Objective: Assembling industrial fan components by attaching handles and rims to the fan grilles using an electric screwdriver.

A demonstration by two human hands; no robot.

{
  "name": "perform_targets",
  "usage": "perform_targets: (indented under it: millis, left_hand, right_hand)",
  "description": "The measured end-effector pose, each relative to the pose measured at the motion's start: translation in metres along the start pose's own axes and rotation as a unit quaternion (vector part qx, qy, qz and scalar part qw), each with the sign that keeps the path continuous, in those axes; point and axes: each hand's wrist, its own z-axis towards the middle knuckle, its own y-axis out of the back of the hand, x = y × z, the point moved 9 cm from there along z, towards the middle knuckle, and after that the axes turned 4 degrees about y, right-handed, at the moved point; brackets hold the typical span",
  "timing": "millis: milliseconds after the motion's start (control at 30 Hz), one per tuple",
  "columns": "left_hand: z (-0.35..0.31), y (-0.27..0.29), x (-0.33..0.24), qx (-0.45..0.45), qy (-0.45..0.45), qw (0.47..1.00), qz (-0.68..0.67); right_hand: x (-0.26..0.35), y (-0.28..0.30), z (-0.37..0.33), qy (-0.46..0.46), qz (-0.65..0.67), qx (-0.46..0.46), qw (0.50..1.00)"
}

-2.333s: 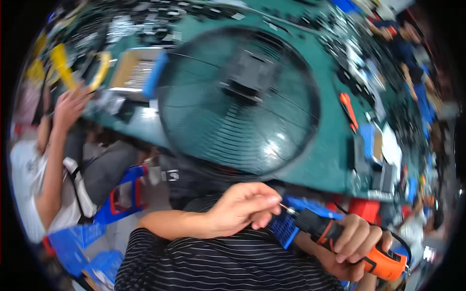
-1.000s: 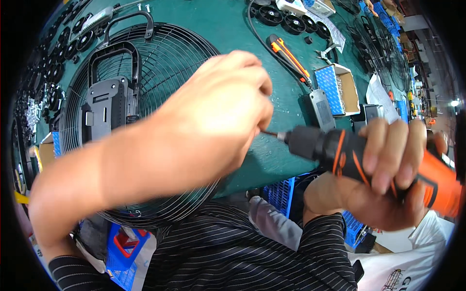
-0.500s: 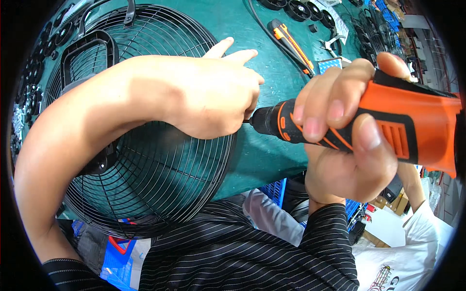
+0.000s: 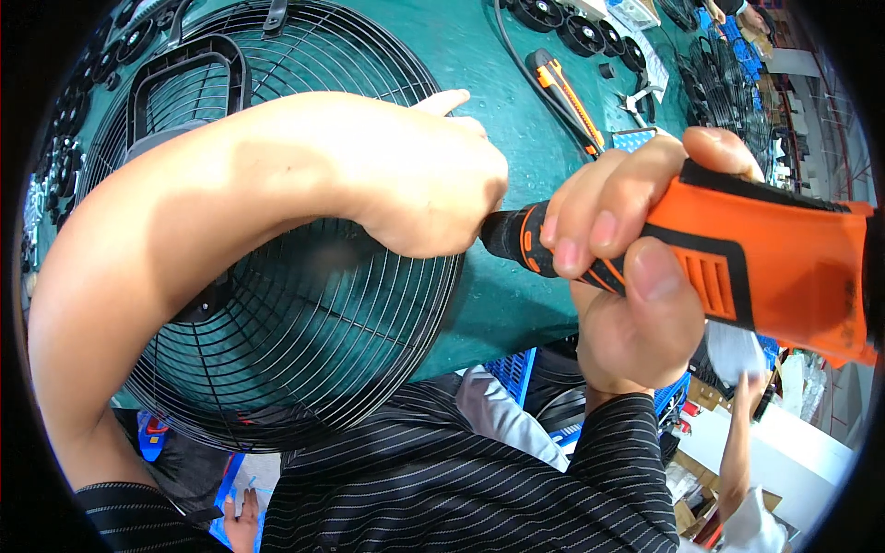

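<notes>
A round black wire fan guard [image 4: 364,355] with a black carry handle [image 4: 237,69] lies on the green table [image 4: 502,318]. My left hand [image 4: 429,180] is at the guard's right rim, one finger pointing out and the others curled. What those fingers pinch is hidden behind the hand. My right hand [image 4: 627,267] is wrapped round the front of an orange-and-black power drill [image 4: 784,263], which lies level. The drill's black chuck [image 4: 501,235] meets the left fingers at the rim; its tip is out of sight behind them.
Beyond the drill lie an orange-and-black utility knife [image 4: 564,100] and several black round parts [image 4: 581,35]. More wire guards [image 4: 724,88] are stacked at the far right. Another person's arm [image 4: 737,442] shows at the lower right, another person's hand [image 4: 241,521] at the lower left.
The drill has come left, its chuck now up against my left fingers. The left fingers have curled in more. The view has shifted slightly, and other people's arms have moved.
</notes>
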Motion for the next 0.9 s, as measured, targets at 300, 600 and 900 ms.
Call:
perform_targets:
  millis: [300, 600, 900]
  left_hand:
    - [0.001, -0.003, 0.003, 0.069, 0.018, 0.997, -0.037]
    - [0.002, 0.001, 0.001, 0.047, -0.03, 0.997, -0.047]
    - [0.008, -0.001, 0.007, 0.071, -0.016, 0.997, -0.024]
  right_hand:
    - [0.0, -0.005, 0.001, -0.001, 0.002, 0.04, 0.999]
    - [-0.003, -0.026, 0.012, 0.011, 0.062, 0.108, 0.992]
    - [-0.007, -0.032, 0.019, 0.023, 0.124, 0.218, 0.968]
